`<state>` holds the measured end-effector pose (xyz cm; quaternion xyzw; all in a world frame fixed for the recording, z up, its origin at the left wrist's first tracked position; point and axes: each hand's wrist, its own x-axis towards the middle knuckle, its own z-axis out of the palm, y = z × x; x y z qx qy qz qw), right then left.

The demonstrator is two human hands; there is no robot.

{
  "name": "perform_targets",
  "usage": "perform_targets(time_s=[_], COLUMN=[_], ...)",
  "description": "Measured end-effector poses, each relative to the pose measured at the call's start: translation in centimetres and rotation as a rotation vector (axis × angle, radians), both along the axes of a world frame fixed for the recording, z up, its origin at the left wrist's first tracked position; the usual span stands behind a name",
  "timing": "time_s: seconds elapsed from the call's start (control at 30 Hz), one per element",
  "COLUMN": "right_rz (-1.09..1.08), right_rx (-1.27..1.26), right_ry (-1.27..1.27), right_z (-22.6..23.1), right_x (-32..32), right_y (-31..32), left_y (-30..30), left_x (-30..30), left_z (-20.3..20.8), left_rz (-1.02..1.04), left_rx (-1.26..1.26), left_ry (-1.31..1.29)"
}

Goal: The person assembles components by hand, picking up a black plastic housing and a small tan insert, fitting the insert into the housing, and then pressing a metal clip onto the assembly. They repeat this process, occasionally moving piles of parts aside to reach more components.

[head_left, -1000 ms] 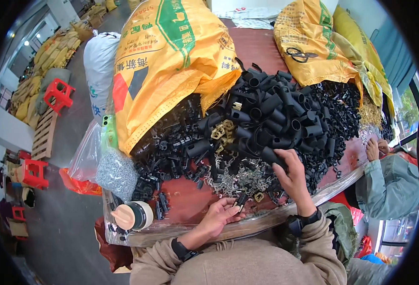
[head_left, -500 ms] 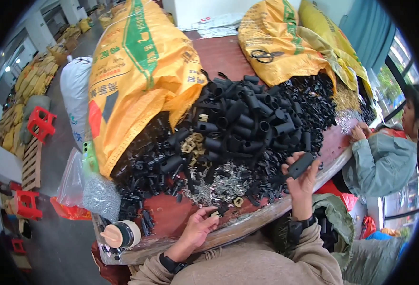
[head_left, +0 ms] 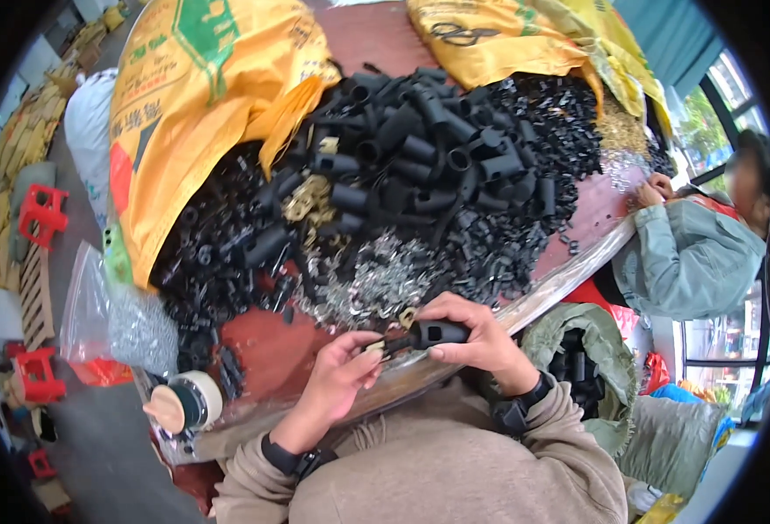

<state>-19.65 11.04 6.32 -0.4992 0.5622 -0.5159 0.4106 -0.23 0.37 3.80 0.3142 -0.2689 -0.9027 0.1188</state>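
Note:
At the table's near edge my right hand [head_left: 481, 343] is closed around a short black plastic tube [head_left: 438, 334] with an oblong slot in its side. A thin black part sticks out of the tube's left end. My left hand [head_left: 343, 371] meets it there, thumb and fingers pinching a small cream piece [head_left: 374, 348] close to that black part. Whether the pieces are joined, I cannot tell. Just behind the tube is a small tan ring-shaped part [head_left: 407, 318]. Beyond my hands lies a heap of small silvery metal clips [head_left: 372, 284].
Black tubes [head_left: 420, 148] pile up mid-table beside tan parts [head_left: 309, 203] and an orange woven sack [head_left: 219, 96]. Scissors [head_left: 463, 34] lie on another sack. A round container [head_left: 194, 402] stands left; a green sack [head_left: 533, 349] of black parts is right. Another person [head_left: 690, 253] works there.
My right hand has brought the black tube down and left to my left hand, turning it level. The view has shifted, so the table's contents appear higher and further left.

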Motion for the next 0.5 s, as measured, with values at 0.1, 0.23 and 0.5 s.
perform_targets(time_s=[0.1,0.23,0.5], right_rz=[0.003,0.052,0.153], right_rx=[0.023,0.014,0.087], right_ry=[0.105,0.202,0.337], right_z=[0.3,0.5,0.4], right_x=[0.3,-0.1,0.4], right_y=[0.2,-0.4,-0.2], left_y=[0.0,-0.1,0.0], left_x=[-0.1,0.0,-0.6], left_z=[-0.2,-1.0,-0.9], left_rz=[-0.074,-0.111,-0.166], left_rx=[-0.009,-0.069,-0.08], left_ry=[0.028,0.013,0.015])
